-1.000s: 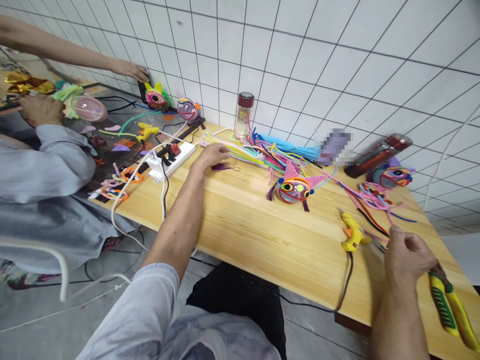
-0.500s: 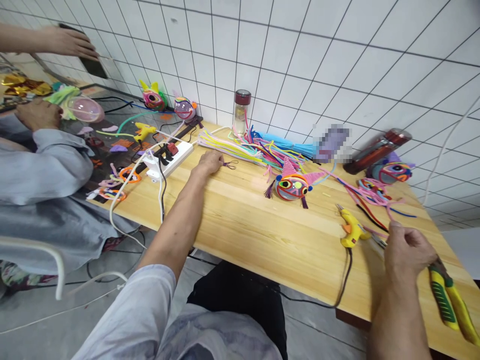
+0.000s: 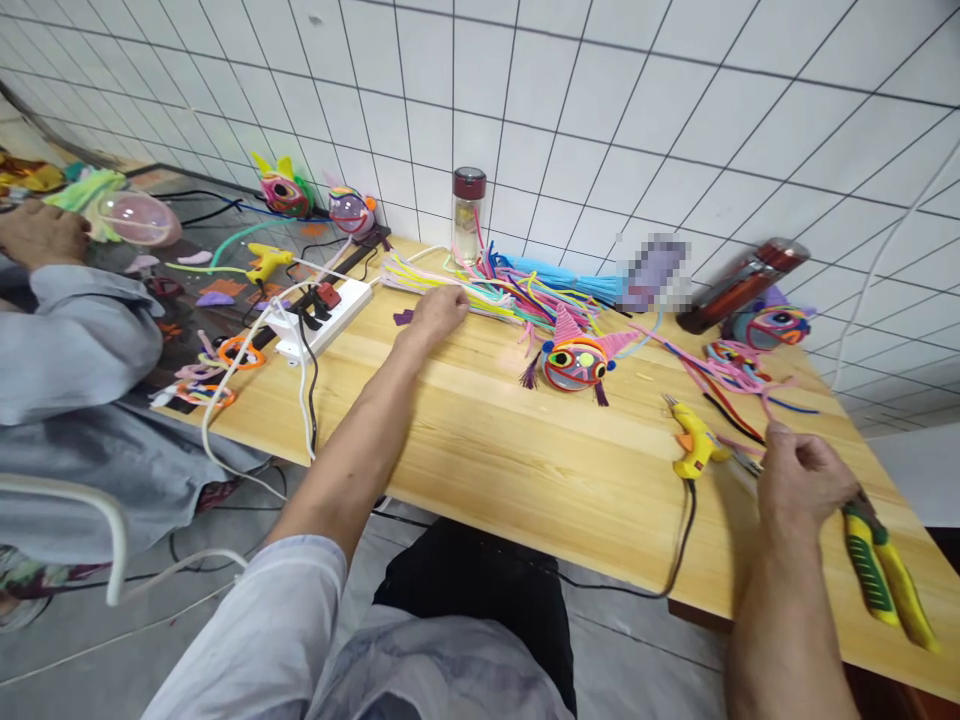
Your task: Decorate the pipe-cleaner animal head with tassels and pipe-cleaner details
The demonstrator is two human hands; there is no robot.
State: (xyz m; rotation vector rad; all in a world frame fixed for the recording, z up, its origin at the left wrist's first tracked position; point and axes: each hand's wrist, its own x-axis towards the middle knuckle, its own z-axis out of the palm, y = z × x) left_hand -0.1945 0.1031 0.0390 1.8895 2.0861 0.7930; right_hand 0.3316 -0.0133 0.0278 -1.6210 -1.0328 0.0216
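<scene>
My left hand [image 3: 439, 308] reaches across the wooden table [image 3: 525, 460] and rests on the near edge of a bundle of coloured pipe cleaners [image 3: 517, 290]. Its fingers are curled, and what they pinch is hidden. A small purple piece [image 3: 403, 317] lies just left of it. My right hand [image 3: 806, 480] is closed round pliers with green and yellow handles [image 3: 881, 565]. The pliers' tip points at a yellow glue gun [image 3: 694, 448]. A round craft face with pink cones and purple tassels [image 3: 574, 362] sits between my hands.
A white power strip [image 3: 322, 315] with trailing cords lies at the table's left end. A glass bottle [image 3: 466, 212] stands by the tiled wall and a red bottle [image 3: 742, 285] lies on its side. At left, a co-worker's grey sleeve [image 3: 67, 330] and a pink ball [image 3: 139, 218].
My left hand left the purple tassel and moved right onto the pipe cleaner bundle. The co-worker's arm at the top left has gone from view. My right hand holds still.
</scene>
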